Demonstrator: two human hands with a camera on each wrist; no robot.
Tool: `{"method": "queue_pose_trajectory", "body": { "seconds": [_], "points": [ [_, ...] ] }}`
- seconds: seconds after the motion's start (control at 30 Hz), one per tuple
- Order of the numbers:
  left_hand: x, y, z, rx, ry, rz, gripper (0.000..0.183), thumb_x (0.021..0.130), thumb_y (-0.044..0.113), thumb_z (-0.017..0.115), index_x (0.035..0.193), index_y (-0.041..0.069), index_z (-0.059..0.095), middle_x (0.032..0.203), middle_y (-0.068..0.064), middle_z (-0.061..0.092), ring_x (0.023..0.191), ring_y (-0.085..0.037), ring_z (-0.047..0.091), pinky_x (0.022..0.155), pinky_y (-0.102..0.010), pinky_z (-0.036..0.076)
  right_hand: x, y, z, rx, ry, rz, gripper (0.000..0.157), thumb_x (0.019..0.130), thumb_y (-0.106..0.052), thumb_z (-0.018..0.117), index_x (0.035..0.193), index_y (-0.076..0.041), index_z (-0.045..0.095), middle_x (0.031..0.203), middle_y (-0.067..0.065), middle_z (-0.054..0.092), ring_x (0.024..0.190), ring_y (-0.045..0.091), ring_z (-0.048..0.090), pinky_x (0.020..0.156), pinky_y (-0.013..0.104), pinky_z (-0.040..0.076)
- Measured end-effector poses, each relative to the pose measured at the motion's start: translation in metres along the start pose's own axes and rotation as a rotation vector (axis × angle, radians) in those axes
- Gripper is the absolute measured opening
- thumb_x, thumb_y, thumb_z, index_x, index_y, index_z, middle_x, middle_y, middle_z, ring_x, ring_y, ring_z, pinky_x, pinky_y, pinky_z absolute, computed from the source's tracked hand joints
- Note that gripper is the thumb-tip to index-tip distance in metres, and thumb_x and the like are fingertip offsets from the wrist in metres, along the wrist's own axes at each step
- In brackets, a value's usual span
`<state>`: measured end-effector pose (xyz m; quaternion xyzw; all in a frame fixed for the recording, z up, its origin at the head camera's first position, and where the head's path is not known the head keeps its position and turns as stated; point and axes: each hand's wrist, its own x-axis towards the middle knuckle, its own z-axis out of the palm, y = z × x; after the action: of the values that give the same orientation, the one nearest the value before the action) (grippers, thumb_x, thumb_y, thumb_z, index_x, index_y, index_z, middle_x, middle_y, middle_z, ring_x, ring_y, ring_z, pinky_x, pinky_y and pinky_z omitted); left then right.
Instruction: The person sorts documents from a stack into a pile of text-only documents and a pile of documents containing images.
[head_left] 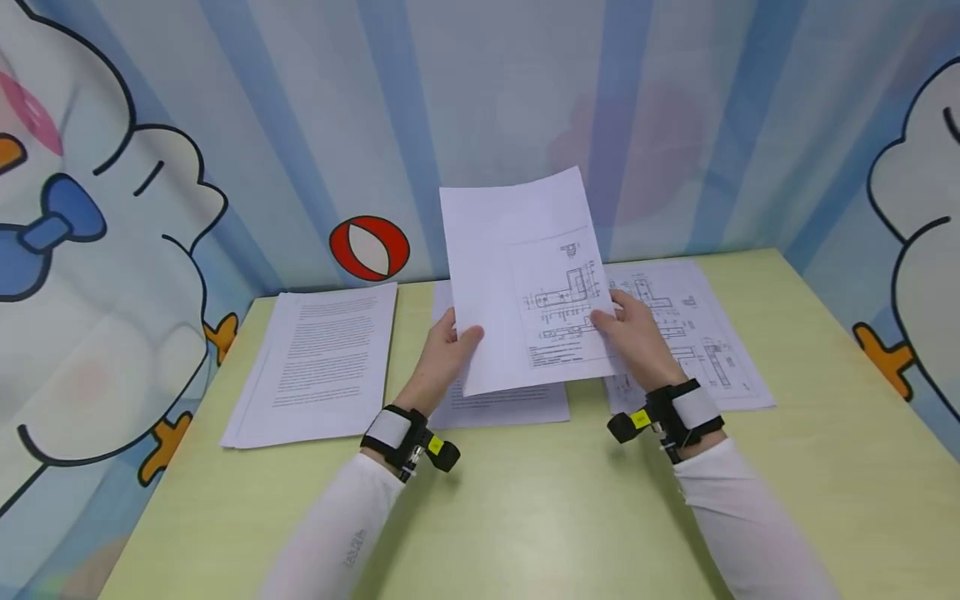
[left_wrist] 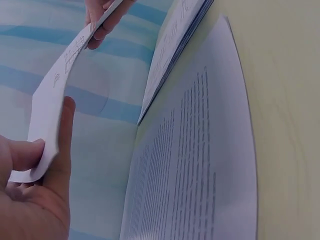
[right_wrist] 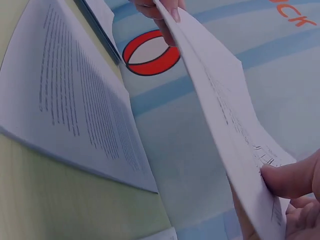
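Both hands hold a thin stack of paper sheets (head_left: 487, 250) up above the table, its top sheet printed with a technical drawing on one half. My left hand (head_left: 438, 358) pinches the left edge, thumb on the front and fingers behind. At the right edge my right hand (head_left: 637, 337) grips it the same way. In the left wrist view the held sheets (left_wrist: 50, 107) bend slightly. Below them lies a text-printed sheet (head_left: 510, 408), partly hidden by the held paper. The right wrist view shows the held sheets (right_wrist: 215, 105) edge-on.
A stack of text pages (head_left: 322, 358) lies on the left of the pale yellow-green table (head_left: 525, 517). To the right rests a stack of drawing sheets (head_left: 720, 342). A striped blue curtain (head_left: 510, 100) with cartoon figures stands behind the table's back edge.
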<state>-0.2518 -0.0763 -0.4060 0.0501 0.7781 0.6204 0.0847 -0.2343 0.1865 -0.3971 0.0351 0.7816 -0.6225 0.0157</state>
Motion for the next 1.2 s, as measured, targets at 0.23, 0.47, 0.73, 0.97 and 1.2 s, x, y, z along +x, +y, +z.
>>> {"method": "queue_pose_trajectory", "body": {
  "seconds": [0.23,0.47,0.73,0.97,1.2],
  "points": [
    [0.012,0.003,0.032,-0.059,-0.065,-0.052,0.044,0.092,0.020,0.056,0.135,0.021,0.044,0.110,-0.013,0.066,0.091,-0.019,0.066,0.068,-0.027,0.053,-0.007,0.010,-0.036,-0.063,0.088,-0.005,0.046,0.098,-0.024,0.043,0.142,-0.009,0.036,0.120,0.022,0.061,0.081,0.010,0.067,0.064,0.026,0.052],
    [0.017,0.004,0.061,-0.086,-0.129,-0.114,0.054,0.090,0.013,0.059,0.141,0.017,0.039,0.118,-0.013,0.065,0.089,-0.017,0.066,0.079,-0.035,0.056,-0.011,0.023,-0.072,-0.158,0.149,0.009,0.051,0.098,-0.030,0.042,0.143,-0.006,0.035,0.121,0.023,0.058,0.076,0.006,0.064,0.062,0.025,0.052],
    [0.019,-0.003,0.099,-0.043,-0.171,-0.133,0.061,0.086,0.008,0.061,0.142,0.011,0.038,0.101,-0.010,0.066,0.073,-0.015,0.065,0.070,-0.033,0.058,-0.011,0.036,-0.106,-0.223,0.164,0.084,0.059,0.096,-0.037,0.044,0.146,-0.009,0.031,0.126,0.023,0.055,0.080,0.012,0.063,0.063,0.026,0.051],
    [0.017,-0.004,0.124,-0.049,-0.224,-0.100,0.064,0.086,0.005,0.061,0.144,0.006,0.033,0.074,-0.001,0.058,0.053,-0.011,0.058,0.054,-0.025,0.054,-0.012,0.051,-0.128,-0.265,0.178,0.133,0.061,0.095,-0.035,0.046,0.145,-0.003,0.032,0.127,0.027,0.053,0.075,0.007,0.060,0.061,0.022,0.047],
    [0.016,-0.006,0.145,-0.033,-0.250,-0.083,0.062,0.087,0.003,0.060,0.143,0.003,0.035,0.081,-0.011,0.065,0.050,-0.011,0.058,0.056,-0.026,0.056,-0.016,0.062,-0.144,-0.342,0.176,0.181,0.062,0.095,-0.035,0.044,0.144,0.002,0.031,0.126,0.029,0.051,0.083,0.018,0.058,0.062,0.023,0.044]
  ]
}}
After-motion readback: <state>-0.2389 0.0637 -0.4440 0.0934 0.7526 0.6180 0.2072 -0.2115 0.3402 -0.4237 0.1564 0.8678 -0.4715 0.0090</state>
